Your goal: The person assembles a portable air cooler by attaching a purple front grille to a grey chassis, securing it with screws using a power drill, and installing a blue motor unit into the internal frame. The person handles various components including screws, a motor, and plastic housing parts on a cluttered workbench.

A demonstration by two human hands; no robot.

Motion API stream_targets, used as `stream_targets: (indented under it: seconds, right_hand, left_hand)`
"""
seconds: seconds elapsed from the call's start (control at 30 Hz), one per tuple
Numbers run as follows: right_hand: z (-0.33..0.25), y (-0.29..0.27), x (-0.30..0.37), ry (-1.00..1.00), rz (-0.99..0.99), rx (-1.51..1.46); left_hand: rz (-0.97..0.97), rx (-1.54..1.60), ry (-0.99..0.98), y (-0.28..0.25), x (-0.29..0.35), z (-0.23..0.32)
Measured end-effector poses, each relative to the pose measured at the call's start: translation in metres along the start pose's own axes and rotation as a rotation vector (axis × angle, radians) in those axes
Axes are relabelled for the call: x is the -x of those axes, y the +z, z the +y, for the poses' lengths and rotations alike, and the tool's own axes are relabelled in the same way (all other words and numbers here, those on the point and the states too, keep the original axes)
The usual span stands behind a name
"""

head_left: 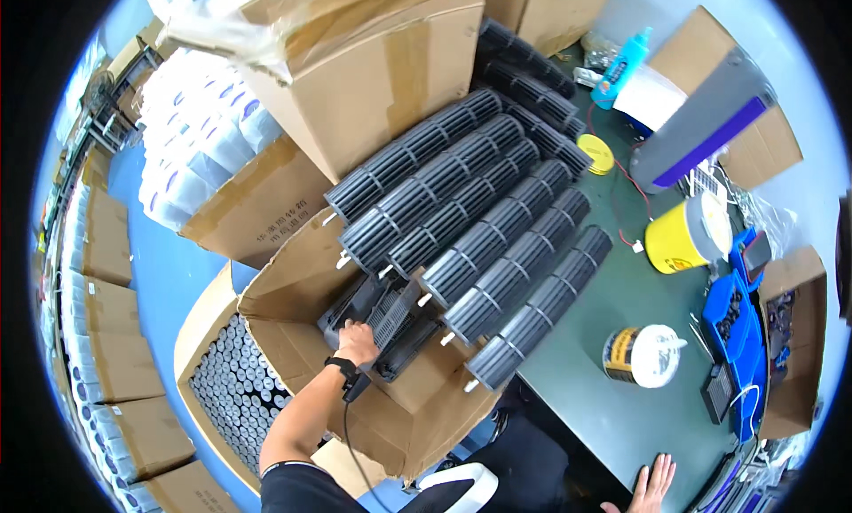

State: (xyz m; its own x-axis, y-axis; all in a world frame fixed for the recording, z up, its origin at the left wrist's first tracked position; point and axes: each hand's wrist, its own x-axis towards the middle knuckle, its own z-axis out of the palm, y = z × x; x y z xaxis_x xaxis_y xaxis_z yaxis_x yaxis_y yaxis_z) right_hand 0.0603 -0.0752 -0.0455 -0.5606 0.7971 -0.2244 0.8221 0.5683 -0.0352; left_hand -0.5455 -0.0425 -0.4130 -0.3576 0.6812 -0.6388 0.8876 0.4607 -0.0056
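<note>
My left hand (357, 343), with a black band and a cable at the wrist, reaches into an open cardboard box (293, 343). Its fingers are curled on a dark grey plastic housing with a slotted grille (390, 316); the fingertips are partly hidden. Other dark grey plastic parts (410, 346) lie beside it in the box. My right hand (655, 485) rests at the table's near edge, fingers spread, holding nothing. Several black cylindrical fan rollers (541, 309) with white end pins lie side by side on the green table (577, 371), their near ends beside the box.
A carton of silvery round-ended parts (235, 371) stands at lower left. A tall carton (382, 87) rises behind the rollers. On the table stand a white-lidded tub (643, 355), a yellow tub (679, 238), a blue bottle (621, 69), a grey-purple unit (701, 122) and blue bins (737, 327).
</note>
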Motion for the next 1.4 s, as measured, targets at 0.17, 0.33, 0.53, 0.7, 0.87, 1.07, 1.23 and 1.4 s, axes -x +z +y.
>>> stream_targets:
  seconds: [0.17,0.33,0.53,0.7,0.87,1.07,1.23,1.4]
  right_hand:
    - [0.005,0.000,0.006,-0.011,0.017,-0.007]
    - [-0.001,-0.011,0.005,-0.003,0.007,-0.195]
    - [-0.055,-0.035,-0.010,-0.325,0.263,-0.844]
    - [-0.083,-0.067,0.010,-0.551,0.254,-1.177]
    - [-0.066,-0.101,0.062,-0.468,0.323,-1.440]
    - [-0.002,-0.102,0.097,-0.266,0.753,-1.739]
    - [0.076,-0.070,0.096,0.012,0.777,-1.927]
    - [0.133,-0.023,0.095,0.329,0.689,-2.060]
  left_hand:
    - [-0.043,0.352,0.070,-0.088,0.100,0.013]
    - [-0.156,0.881,0.014,-0.148,0.214,0.024]
    - [-0.223,1.167,-0.030,-0.213,0.353,0.090]
    - [-0.256,1.274,-0.052,-0.240,0.464,0.151]
    - [-0.254,1.320,0.146,-0.275,0.555,0.253]
    - [-0.398,1.264,0.558,-0.296,0.587,0.387]
    - [-0.491,1.246,0.615,-0.262,0.539,0.483]
    - [-0.688,1.210,0.562,-0.238,0.526,0.529]
